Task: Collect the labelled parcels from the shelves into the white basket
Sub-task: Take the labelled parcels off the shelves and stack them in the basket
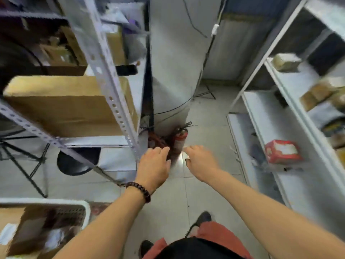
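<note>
Both of my hands reach forward over the tiled floor and hold nothing. My left hand (154,166), with a bead bracelet on the wrist, has loosely curled fingers. My right hand (200,162) is relaxed with fingers pointing forward. The white basket (85,207) stands at the bottom left with brown parcels inside, one with a white label. A red parcel with a white label (282,151) lies on the white shelf unit (291,116) at right. Brown parcels (285,61) sit on higher shelves there. The picture is blurred by motion.
A grey metal rack (112,86) at left carries a large cardboard box (61,107). A red fire extinguisher (180,140) stands on the floor by the wall ahead. A black stool (78,161) and tripod legs stand under the rack. Cables hang down the wall.
</note>
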